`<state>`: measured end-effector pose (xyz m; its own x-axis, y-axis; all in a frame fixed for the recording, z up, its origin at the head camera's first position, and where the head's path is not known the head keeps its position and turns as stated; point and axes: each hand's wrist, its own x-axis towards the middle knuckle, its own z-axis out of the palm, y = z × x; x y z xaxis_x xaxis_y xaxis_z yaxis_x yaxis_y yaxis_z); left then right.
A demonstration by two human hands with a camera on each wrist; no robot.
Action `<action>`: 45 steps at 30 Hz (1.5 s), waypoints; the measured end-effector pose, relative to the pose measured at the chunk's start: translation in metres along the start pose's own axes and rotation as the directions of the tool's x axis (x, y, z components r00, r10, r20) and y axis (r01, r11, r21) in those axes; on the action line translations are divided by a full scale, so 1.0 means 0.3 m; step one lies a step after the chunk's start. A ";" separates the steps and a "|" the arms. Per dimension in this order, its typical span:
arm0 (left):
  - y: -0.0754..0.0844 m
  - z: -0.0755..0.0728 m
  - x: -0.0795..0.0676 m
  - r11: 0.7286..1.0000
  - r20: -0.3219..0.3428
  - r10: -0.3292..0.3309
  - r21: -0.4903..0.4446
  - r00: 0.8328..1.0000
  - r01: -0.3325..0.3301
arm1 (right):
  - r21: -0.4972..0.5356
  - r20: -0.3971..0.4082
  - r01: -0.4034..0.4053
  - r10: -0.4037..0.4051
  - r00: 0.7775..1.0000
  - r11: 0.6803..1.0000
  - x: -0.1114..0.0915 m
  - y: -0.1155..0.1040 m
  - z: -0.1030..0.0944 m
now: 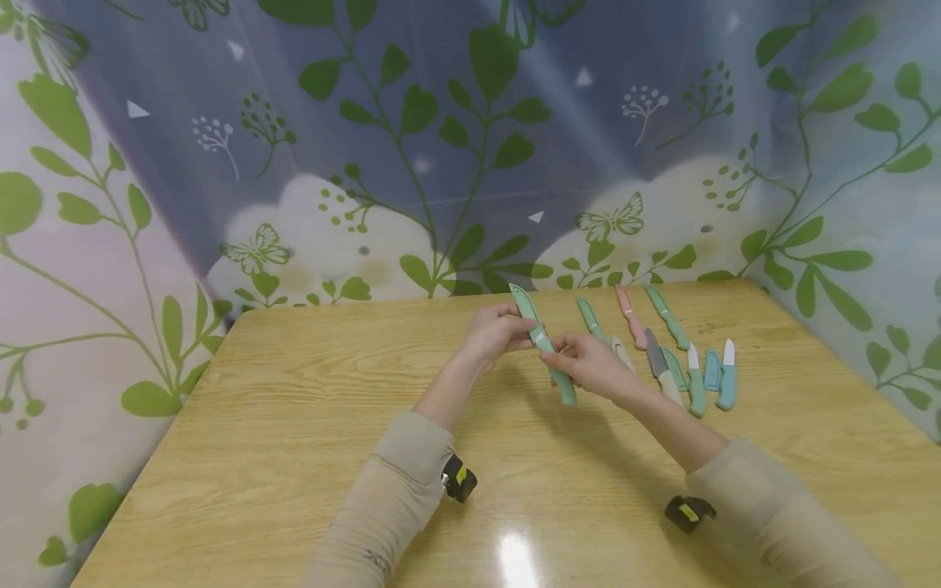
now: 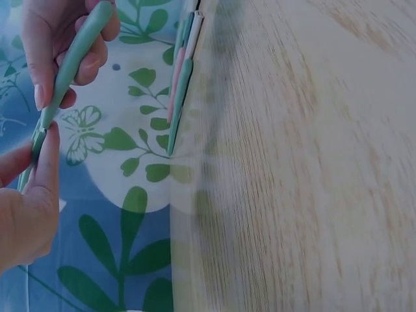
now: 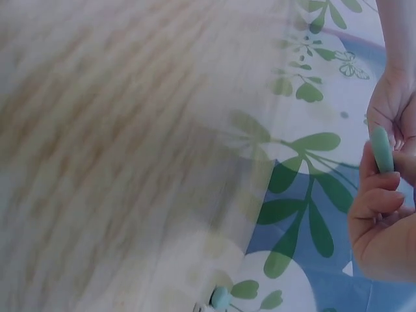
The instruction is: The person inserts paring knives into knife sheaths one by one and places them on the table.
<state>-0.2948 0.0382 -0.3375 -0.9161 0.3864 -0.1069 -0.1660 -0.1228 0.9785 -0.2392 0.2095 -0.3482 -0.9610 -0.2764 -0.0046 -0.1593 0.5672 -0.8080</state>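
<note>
Above the wooden table, both hands hold a green knife (image 1: pixel 562 385) whose blade end sits in a green sheath (image 1: pixel 523 304). My left hand (image 1: pixel 497 335) pinches the sheath between thumb and fingers. The handle is in my right hand (image 1: pixel 591 366), its thumb close to where handle and sheath meet. In the left wrist view the green handle (image 2: pixel 79 52) slants up to the right, away from the pinched sheath. The right wrist view shows the rounded handle end (image 3: pixel 382 151) sticking out past the fingers.
On the table's right lie sheathed green (image 1: pixel 665 317) and pink (image 1: pixel 629 317) knives and another green one (image 1: pixel 590 317). Nearer are a grey-bladed knife (image 1: pixel 665 377), a small green knife (image 1: pixel 696 394), a blue knife (image 1: pixel 727 385), a blue sheath (image 1: pixel 711 370) and a green sheath (image 1: pixel 674 367). A patterned curtain (image 1: pixel 441 147) hangs behind.
</note>
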 end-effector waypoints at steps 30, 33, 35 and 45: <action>-0.011 0.015 0.078 0.999 -0.197 0.005 0.036 0.980 0.002 | -0.437 0.024 0.036 -0.029 0.999 0.899 0.083 0.050 -0.057; -0.014 0.011 0.084 0.999 -0.210 0.008 0.043 0.978 0.002 | -0.438 0.009 0.018 -0.016 1.000 0.899 0.103 0.059 -0.066; -0.019 0.008 0.087 0.999 -0.210 0.008 0.047 0.978 0.002 | -0.440 -0.004 -0.006 0.005 1.000 0.898 0.116 0.065 -0.072; -0.042 -0.002 0.076 0.980 -0.183 0.026 0.197 0.983 0.011 | -0.399 0.017 -0.127 0.146 0.989 0.908 0.190 0.086 -0.095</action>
<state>-0.3139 0.0479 -0.3523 -0.9714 0.2093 -0.1119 -0.1005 0.0642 0.9929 -0.3045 0.2305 -0.3525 -0.9701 -0.2038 -0.1321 -0.1126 0.8595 -0.4986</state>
